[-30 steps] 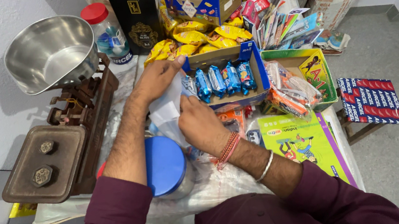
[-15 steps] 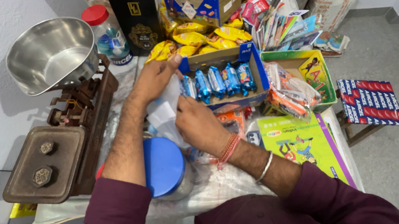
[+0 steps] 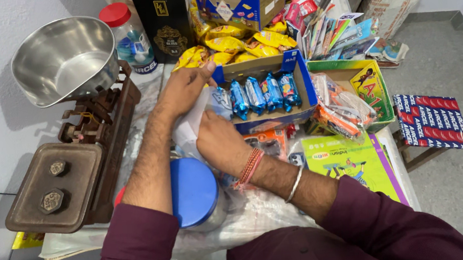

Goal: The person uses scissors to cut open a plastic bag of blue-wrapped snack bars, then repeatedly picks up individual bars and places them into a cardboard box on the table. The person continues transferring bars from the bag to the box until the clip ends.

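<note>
My left hand [image 3: 184, 89] and my right hand [image 3: 218, 143] both grip a thin clear plastic bag [image 3: 192, 125] over a cluttered counter. The left hand pinches the bag's upper edge; the right hand is closed low on it. Just past the hands stands an open cardboard box [image 3: 298, 83] with several blue-wrapped biscuit packs [image 3: 256, 94] standing in a row. A jar with a blue lid [image 3: 194, 191] sits right under my forearms.
A brown balance scale [image 3: 70, 181] with a steel bowl [image 3: 66, 58] and two weights stands at left. Yellow snack packets [image 3: 234, 46], a red-capped jar [image 3: 128, 35], a black box [image 3: 163, 17], a green tray [image 3: 380, 94] of sachets and a green booklet [image 3: 349, 163] crowd the rest.
Both hands have stayed on the bag with only slight shifts; the left hand has edged a little toward the biscuit box.
</note>
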